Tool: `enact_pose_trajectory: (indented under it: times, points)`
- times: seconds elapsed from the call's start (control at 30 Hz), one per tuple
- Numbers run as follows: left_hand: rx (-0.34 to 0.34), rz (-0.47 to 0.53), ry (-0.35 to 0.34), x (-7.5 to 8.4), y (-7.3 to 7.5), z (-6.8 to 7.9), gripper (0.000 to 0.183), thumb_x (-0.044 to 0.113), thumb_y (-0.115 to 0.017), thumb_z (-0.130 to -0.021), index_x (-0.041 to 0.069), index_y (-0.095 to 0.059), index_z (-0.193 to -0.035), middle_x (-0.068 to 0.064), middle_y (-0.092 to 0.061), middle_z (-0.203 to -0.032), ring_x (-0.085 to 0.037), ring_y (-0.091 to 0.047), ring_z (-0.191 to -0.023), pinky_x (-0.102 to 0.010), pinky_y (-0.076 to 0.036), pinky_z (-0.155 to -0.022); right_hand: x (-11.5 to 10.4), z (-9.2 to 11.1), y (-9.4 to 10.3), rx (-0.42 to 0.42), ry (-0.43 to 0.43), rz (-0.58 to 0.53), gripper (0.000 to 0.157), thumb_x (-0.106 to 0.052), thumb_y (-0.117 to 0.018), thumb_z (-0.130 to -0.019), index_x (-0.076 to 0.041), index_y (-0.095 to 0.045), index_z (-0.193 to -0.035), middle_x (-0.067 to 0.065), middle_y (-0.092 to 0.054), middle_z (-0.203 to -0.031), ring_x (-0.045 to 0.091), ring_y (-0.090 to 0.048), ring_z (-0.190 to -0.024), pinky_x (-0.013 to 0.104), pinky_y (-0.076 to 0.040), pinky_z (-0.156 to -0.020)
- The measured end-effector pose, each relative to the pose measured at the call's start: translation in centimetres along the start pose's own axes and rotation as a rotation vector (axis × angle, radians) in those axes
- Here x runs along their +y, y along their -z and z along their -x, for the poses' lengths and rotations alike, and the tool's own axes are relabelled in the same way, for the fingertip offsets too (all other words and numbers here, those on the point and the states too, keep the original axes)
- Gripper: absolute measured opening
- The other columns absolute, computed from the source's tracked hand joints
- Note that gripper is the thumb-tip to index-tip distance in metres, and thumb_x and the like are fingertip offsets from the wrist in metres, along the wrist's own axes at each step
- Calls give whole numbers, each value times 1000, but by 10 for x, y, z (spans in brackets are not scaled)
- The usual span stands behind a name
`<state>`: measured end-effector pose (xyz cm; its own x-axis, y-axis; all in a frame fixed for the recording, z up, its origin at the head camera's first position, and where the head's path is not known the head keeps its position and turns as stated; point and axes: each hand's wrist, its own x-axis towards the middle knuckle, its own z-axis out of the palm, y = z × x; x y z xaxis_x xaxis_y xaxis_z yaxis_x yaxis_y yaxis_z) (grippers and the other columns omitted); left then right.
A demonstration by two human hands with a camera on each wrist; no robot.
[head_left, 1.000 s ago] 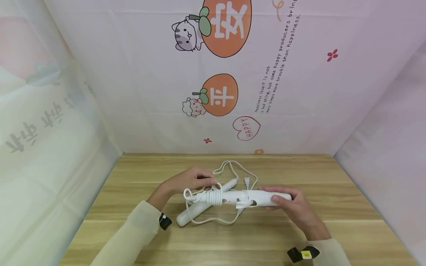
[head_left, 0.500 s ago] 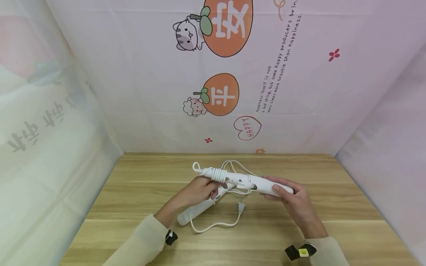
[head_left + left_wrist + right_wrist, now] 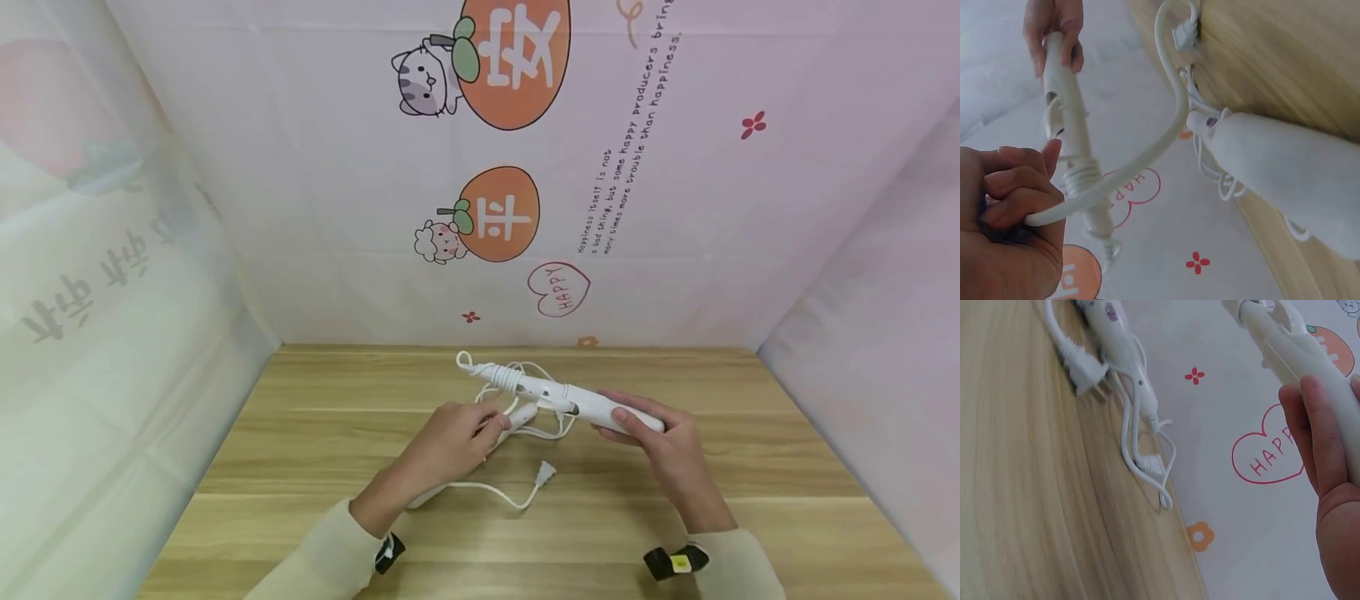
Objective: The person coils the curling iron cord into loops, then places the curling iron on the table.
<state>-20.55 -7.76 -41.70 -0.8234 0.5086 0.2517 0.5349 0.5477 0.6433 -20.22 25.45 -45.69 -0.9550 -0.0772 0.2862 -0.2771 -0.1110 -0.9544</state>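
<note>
The right hand's (image 3: pixel 660 429) grip holds a white iron (image 3: pixel 588 407), probably for curling; the left hand's (image 3: pixel 457 437) pinches its cord (image 3: pixel 1180 103). Several coils (image 3: pixel 506 377) are wound; the plug (image 3: pixel 546 473) end is loose.

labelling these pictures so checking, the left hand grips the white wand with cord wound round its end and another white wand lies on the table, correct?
Not quite: the right hand, not the left hand, grips the white wand with cord wound round its end, as the head view shows. Another white wand does lie on the table.
</note>
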Motion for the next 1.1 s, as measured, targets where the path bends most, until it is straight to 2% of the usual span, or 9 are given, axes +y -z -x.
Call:
enact_pose_trajectory:
  times: [0.13, 0.37, 0.5, 0.63, 0.7, 0.8, 1.03, 1.1]
  points:
    - [28, -53, -10, 4, 8, -1, 22, 20, -58, -112, 12, -77, -103, 12, -46, -65, -1, -34, -55, -20, -31, -54, 4, 2, 5, -14, -6, 40, 34, 3, -66, -106, 22, -62, -134, 0, -81, -128, 27, -83, -100, 39, -64, -87]
    - [80, -199, -57, 8, 30, -10, 21, 22, -62, -110, 14, -80, -102, 12, -51, -66, -2, -40, -58, -22, -32, -54, 2, 5, 8, -85, -38, 104, 31, 3, -67, -105, 21, -66, -131, -2, -81, -125, 23, -82, -101, 41, -65, -84]
    - [49, -232, -106, 6, 38, -16, 19, 25, -66, -110, 14, -81, -107, 10, -59, -72, -4, -45, -61, -23, -38, -56, 0, 7, 8, -169, -35, 165, 28, 3, -66, -106, 18, -69, -130, -4, -81, -125, 25, -83, -97, 41, -66, -84]
    - [1, -219, -147, 0, 42, -20, 19, 26, -66, -110, 14, -81, -108, 7, -71, -82, -4, -56, -70, -24, -49, -66, 1, 11, 10, -253, -6, 170, 27, 6, -62, -106, 19, -69, -128, -1, -81, -127, 26, -83, -97, 46, -66, -84]
    - [-22, -193, -164, -4, 42, -22, 19, 26, -67, -110, 14, -81, -108, 6, -77, -91, -4, -62, -78, -26, -55, -74, 2, 12, 10, -287, 18, 143, 26, 9, -60, -106, 19, -69, -128, 5, -80, -129, 25, -81, -103, 49, -66, -82]
    - [-73, -127, -170, -12, 43, -25, 17, 26, -69, -109, 16, -82, -109, 6, -80, -101, -4, -66, -88, -27, -57, -81, 3, 14, 12, -319, 41, 88, 26, 13, -58, -105, 17, -70, -128, 11, -79, -133, 22, -79, -112, 50, -66, -80]
    - [-329, 245, -99, -36, 47, -33, 22, 28, -66, -110, 15, -85, -109, -1, -66, -85, -9, -50, -73, -24, -46, -67, 4, 16, 16, -426, 55, -147, 44, 21, -46, -104, 4, -74, -133, 13, -76, -138, 22, -75, -121, 41, -67, -84]
    - [-371, 331, -69, -42, 45, -34, 23, 27, -65, -111, 15, -85, -110, -1, -66, -85, -9, -49, -72, -23, -44, -66, 3, 15, 15, -446, 67, -189, 48, 22, -44, -104, 2, -74, -135, 16, -74, -140, 23, -75, -121, 39, -67, -85]
